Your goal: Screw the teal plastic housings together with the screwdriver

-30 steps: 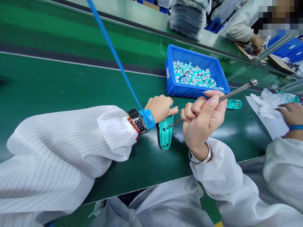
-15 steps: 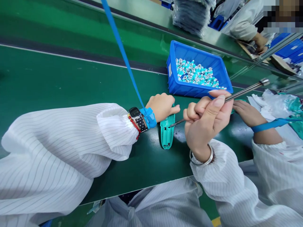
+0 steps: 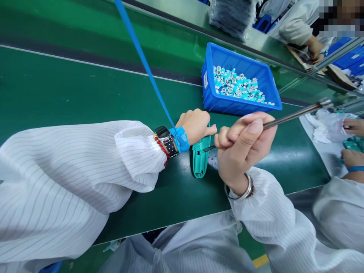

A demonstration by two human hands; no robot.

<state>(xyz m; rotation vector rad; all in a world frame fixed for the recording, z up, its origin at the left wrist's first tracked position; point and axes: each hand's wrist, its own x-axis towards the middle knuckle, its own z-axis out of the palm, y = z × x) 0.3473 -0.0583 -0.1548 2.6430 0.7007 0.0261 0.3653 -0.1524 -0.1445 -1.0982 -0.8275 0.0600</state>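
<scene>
A long teal plastic housing (image 3: 200, 167) lies open side up on the green worktop, with small dark and metal parts inside. My left hand (image 3: 195, 125) grips its far end, thumb towards the right, and covers that part. In my right hand (image 3: 243, 146) is a slim metal tool (image 3: 295, 115), whose shiny rear end points up to the right. The tool's thin dark tip reaches the inside of the housing near its middle; whether it touches a part there, I cannot tell.
Beyond my hands stands a blue bin (image 3: 241, 106) with many small teal-and-white pieces. A blue wrist strap cord (image 3: 145, 62) runs up from my left wrist. At the right a co-worker's hands (image 3: 354, 155) are near plastic bags and teal parts. Another person works across the line.
The co-worker's hand at the right has drawn back from beside my right hand towards the bags. My right hand has shifted slightly left with the tool; my left hand stays on the housing.
</scene>
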